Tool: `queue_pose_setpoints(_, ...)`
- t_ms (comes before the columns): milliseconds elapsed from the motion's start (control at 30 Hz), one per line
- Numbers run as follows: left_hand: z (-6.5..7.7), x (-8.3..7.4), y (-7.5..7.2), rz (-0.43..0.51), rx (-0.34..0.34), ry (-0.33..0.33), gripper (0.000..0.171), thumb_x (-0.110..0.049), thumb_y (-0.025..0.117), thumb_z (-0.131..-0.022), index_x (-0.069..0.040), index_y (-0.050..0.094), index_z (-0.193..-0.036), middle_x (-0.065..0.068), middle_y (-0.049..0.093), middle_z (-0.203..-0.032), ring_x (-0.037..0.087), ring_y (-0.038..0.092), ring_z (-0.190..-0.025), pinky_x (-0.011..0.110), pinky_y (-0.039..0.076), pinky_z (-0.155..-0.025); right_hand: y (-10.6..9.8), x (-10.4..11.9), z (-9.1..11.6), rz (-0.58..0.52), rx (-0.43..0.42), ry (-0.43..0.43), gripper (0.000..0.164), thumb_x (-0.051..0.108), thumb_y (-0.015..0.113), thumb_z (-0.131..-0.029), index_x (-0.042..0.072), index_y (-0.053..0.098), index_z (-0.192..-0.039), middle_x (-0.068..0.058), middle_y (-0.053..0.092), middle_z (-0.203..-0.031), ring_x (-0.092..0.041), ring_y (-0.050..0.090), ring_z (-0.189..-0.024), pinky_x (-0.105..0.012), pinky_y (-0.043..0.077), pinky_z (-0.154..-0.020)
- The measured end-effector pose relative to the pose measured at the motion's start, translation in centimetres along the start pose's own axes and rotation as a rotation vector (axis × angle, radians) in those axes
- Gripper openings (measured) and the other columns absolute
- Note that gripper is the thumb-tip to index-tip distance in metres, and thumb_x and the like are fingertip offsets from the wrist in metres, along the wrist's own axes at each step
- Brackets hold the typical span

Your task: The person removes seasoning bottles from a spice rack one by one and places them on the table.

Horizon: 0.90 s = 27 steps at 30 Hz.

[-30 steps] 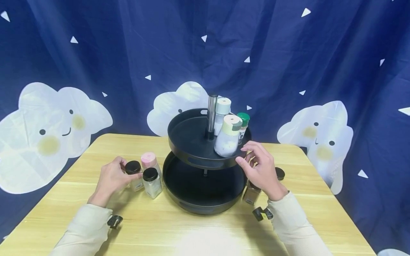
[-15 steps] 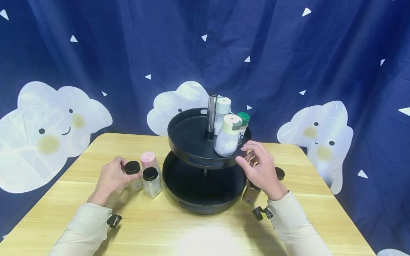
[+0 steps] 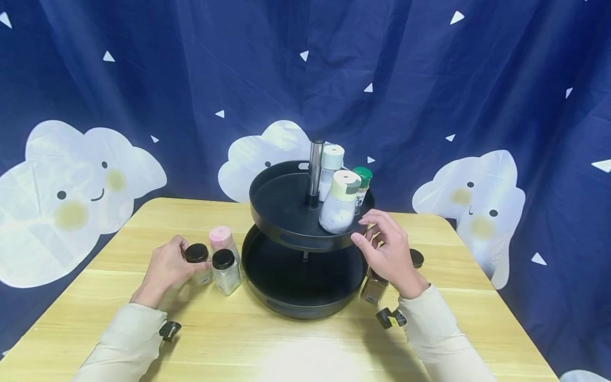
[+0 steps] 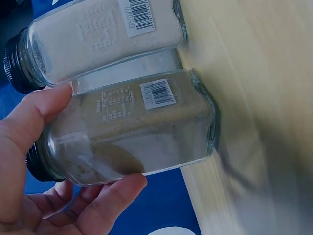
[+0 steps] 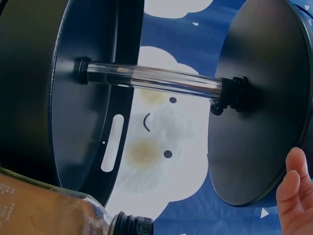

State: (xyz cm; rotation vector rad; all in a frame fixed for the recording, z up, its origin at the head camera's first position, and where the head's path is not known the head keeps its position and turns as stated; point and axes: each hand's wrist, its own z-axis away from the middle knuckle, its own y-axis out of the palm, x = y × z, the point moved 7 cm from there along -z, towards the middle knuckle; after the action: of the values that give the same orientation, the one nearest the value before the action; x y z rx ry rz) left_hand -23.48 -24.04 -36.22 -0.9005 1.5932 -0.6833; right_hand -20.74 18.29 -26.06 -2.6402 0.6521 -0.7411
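Pinching the leftmost black-capped jar (image 4: 132, 129), left of the two-tier stand (image 3: 281, 209), with the left hand (image 3: 167, 268), and holding the right hand (image 3: 387, 253) loosely parted at the stand's upper rim.

My bare left hand (image 3: 167, 270), my bare right hand (image 3: 389, 254), my long cream left sleeve (image 3: 126, 339), plain and lightly creased, my matching cream right sleeve (image 3: 441, 334), a small black left wrist device (image 3: 170, 331), a chunky black right wrist device (image 3: 383, 319) with a yellow-green mark (image 3: 393, 321)
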Motion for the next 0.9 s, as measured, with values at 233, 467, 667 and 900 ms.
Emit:
queue_pose_setpoints(233, 0.0, -0.1, 0.2, -0.028, 0.051, -0.006, 0.064, -0.045, 0.080, -0.068, 0.001, 0.044, -0.093, 0.023, 0.058, -0.082, 0.038, 0.056, -0.076, 0.048, 0.048, -0.064, 0.1, -0.2, 0.2, -0.003, 0.008, 0.012, 0.030, 0.002, 0.077, -0.071, 0.000, 0.062, -0.097, -0.014, 0.061, -0.102, -0.013, 0.054, -0.060, -0.022, 0.047, -0.045)
queue_pose_setpoints(467, 0.0, -0.7, 0.2, -0.051, 0.090, 0.019, 0.062, -0.040, 0.079, -0.072, 0.004, 0.043, -0.097, 0.026, 0.058, -0.085, 0.042, 0.057, -0.080, 0.052, 0.048, -0.069, 0.1, -0.2, 0.0, 0.000, 0.006, -0.003, 0.030, 0.003, 0.077, -0.071, 0.000, 0.062, -0.097, -0.019, 0.061, -0.103, -0.015, 0.055, -0.060, -0.024, 0.048, -0.045)
queue_pose_setpoints(667, 0.1, -1.1, 0.2, -0.068, 0.122, 0.037, 0.060, -0.036, 0.078, -0.073, 0.004, 0.042, -0.099, 0.026, 0.058, -0.087, 0.043, 0.057, -0.084, 0.053, 0.048, -0.072, 0.1, -0.2, 0.0, 0.011, 0.007, -0.004, 0.030, 0.004, 0.077, -0.071, 0.000, 0.062, -0.097, -0.016, 0.062, -0.102, -0.015, 0.055, -0.059, -0.025, 0.048, -0.045)
queue_pose_setpoints(900, 0.2, -1.6, 0.1, -0.060, 0.200, 0.077, 0.066, -0.026, 0.081, -0.069, 0.008, 0.041, -0.110, 0.036, 0.059, -0.101, 0.051, 0.056, -0.094, 0.060, 0.047, -0.081, 0.1, -0.3, 0.0, 0.019, 0.015, 0.001, 0.030, 0.004, 0.077, -0.072, 0.001, 0.062, -0.098, -0.015, 0.062, -0.103, -0.013, 0.054, -0.060, -0.022, 0.048, -0.046)
